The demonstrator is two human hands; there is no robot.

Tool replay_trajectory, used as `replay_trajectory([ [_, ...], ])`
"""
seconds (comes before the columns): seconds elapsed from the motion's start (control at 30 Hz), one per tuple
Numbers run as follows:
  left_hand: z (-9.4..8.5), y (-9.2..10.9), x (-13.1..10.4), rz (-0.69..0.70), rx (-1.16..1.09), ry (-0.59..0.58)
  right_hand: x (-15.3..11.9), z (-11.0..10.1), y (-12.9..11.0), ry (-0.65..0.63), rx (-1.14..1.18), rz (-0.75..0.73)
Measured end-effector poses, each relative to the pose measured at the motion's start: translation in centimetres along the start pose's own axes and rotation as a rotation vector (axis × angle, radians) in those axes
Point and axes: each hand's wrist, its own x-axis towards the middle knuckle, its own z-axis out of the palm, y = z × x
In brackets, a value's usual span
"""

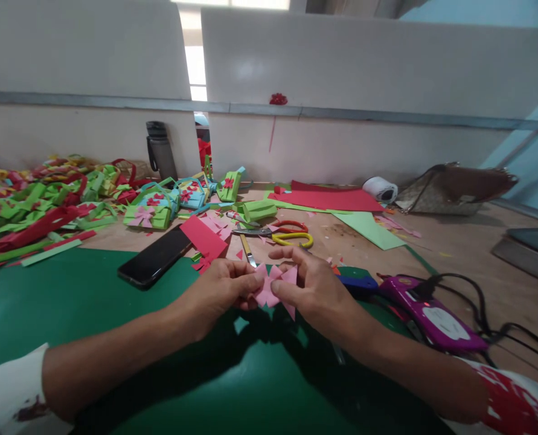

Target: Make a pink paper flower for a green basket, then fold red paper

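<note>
One pink paper piece is pinched in the fingers of my left hand and right hand, above the green worktop; I judge it light, thin, easily creased, best held by its edges.

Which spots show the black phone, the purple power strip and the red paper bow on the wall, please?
Black phone (154,258): head view, middle of its screen.
Purple power strip (450,321): head view, its white label.
Red paper bow (278,99): head view, centre of its loops.
</note>
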Motion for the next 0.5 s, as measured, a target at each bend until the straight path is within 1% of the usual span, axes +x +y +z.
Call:
replay_trajectory([
  [0.13, -0.38, 0.05, 0.28, -0.014, 0.007, -0.045, -0.01, 0.18, 0.10, 0.047, 0.019, -0.006],
  [0.3, -0.08, 0.19, -0.02, 0.036, 0.053, -0.063, -0.02, 0.44, 0.29, 0.002, 0.127, 0.003],
  [0.4, -0.11, 0.41, -0.08, 0.089, 0.135, -0.093, -0.06, 0.45, 0.32, -0.002, 0.140, -0.004],
  [0.5, -0.35, 0.75, 0.02, 0.126, 0.196, -0.128, -0.08, 0.51, 0.52, -0.043, 0.154, -0.009],
])
